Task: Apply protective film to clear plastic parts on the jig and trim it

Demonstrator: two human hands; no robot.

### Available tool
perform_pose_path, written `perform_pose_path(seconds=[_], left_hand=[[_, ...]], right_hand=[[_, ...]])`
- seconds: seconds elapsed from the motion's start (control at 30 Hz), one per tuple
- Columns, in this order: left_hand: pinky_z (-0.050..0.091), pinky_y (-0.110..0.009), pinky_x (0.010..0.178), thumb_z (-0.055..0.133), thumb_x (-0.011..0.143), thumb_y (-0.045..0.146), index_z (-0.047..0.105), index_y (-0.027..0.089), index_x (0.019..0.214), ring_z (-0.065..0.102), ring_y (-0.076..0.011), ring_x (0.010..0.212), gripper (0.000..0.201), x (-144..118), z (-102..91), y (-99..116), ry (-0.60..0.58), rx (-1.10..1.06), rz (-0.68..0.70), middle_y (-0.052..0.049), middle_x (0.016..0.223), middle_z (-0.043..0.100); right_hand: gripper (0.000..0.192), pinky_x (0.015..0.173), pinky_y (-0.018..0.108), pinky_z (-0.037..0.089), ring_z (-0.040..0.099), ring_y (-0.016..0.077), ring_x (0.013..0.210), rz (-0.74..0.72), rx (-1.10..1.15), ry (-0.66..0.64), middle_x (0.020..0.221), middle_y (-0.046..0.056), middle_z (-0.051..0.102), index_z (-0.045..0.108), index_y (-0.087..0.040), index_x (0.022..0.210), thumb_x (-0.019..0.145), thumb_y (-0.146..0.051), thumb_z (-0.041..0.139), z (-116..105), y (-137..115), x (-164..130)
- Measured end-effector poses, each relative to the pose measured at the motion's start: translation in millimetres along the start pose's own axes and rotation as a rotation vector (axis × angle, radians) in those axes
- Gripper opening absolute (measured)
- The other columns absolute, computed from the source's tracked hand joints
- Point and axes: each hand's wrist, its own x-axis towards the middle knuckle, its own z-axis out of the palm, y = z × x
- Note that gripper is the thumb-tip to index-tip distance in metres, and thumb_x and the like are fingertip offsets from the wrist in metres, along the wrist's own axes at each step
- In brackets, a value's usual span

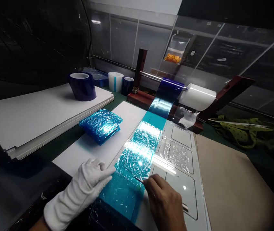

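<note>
A strip of blue film [137, 150] runs from a roll on a rod [169, 88] down across the bench toward me. My left hand [88, 183], in a white glove, lies flat on the left edge of the strip, fingers spread. My bare right hand [163, 200] pinches a thin blade-like tool [139, 180] whose tip touches the film. Under the film's right edge lies a white template sheet with rectangular cut-outs [182, 160].
A stack of cut blue film pieces [101, 125] rests on a white sheet at centre left. White boards [30, 115] carry a dark blue tape roll [82, 86]. More rolls [115, 81] stand behind. A white roll [197, 96] shares the rod. Brown board [233, 186] at right; clear screen behind.
</note>
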Motion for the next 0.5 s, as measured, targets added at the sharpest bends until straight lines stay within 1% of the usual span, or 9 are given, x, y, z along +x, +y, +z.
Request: perform_pose_path(seconds=[0.1, 0.2, 0.27, 0.37, 0.43, 0.5], left_hand=[[0.054, -0.034, 0.073, 0.056, 0.088, 0.029, 0.069, 0.034, 0.106, 0.059, -0.0186, 0.078, 0.022, -14.1, 12.5, -4.9, 0.025, 0.091, 0.061, -0.004, 0.082, 0.06], [0.055, -0.037, 0.076, 0.059, 0.086, 0.028, 0.066, 0.034, 0.108, 0.061, -0.0207, 0.084, 0.024, -21.5, 19.4, -7.1, 0.11, 0.164, 0.037, -0.005, 0.089, 0.062], [0.055, -0.039, 0.076, 0.061, 0.085, 0.027, 0.066, 0.034, 0.106, 0.061, -0.0211, 0.084, 0.023, -24.0, 21.3, -8.1, 0.13, 0.185, 0.02, -0.005, 0.09, 0.062], [0.055, -0.038, 0.073, 0.061, 0.085, 0.027, 0.067, 0.033, 0.104, 0.061, -0.0198, 0.079, 0.021, -24.2, 21.1, -9.9, 0.087, 0.175, 0.043, -0.004, 0.085, 0.061], [0.055, -0.038, 0.072, 0.061, 0.085, 0.028, 0.067, 0.034, 0.106, 0.061, -0.0198, 0.078, 0.022, -23.6, 21.0, -11.8, 0.055, 0.158, 0.045, -0.004, 0.083, 0.061], [0.055, -0.039, 0.071, 0.06, 0.085, 0.028, 0.067, 0.035, 0.106, 0.061, -0.0201, 0.078, 0.023, -23.8, 22.0, -14.1, 0.055, 0.148, 0.028, -0.004, 0.085, 0.062]], right_hand=[[0.025, 0.052, 0.025, 0.028, 0.059, 0.0155, 0.066, -0.036, -0.026, -0.065, 0.078, 0.0, 0.065, 0.064, -0.024, 0.083, 0.09, -0.009, 0.047, 12.1, -22.7, 28.9], [0.023, 0.052, 0.026, 0.022, 0.057, 0.0154, 0.067, -0.06, -0.078, -0.136, 0.078, 0.0, 0.065, 0.065, -0.023, 0.083, 0.09, -0.007, 0.05, 20.9, -37.7, 50.8], [0.023, 0.052, 0.027, 0.02, 0.057, 0.0154, 0.068, -0.077, -0.097, -0.167, 0.079, 0.0, 0.065, 0.065, -0.022, 0.083, 0.091, -0.007, 0.05, 24.3, -43.4, 60.7], [0.024, 0.051, 0.028, 0.019, 0.056, 0.0155, 0.069, -0.096, -0.106, -0.192, 0.079, 0.0, 0.065, 0.065, -0.022, 0.084, 0.092, -0.007, 0.048, 25.0, -45.9, 67.1], [0.024, 0.051, 0.027, 0.019, 0.056, 0.0154, 0.068, -0.096, -0.11, -0.203, 0.079, 0.0, 0.065, 0.065, -0.022, 0.085, 0.091, -0.007, 0.048, 22.2, -43.6, 65.1], [0.024, 0.051, 0.027, 0.019, 0.056, 0.0152, 0.068, -0.1, -0.108, -0.211, 0.079, -0.001, 0.065, 0.065, -0.023, 0.085, 0.09, -0.006, 0.049, 17.4, -37.7, 58.6]])
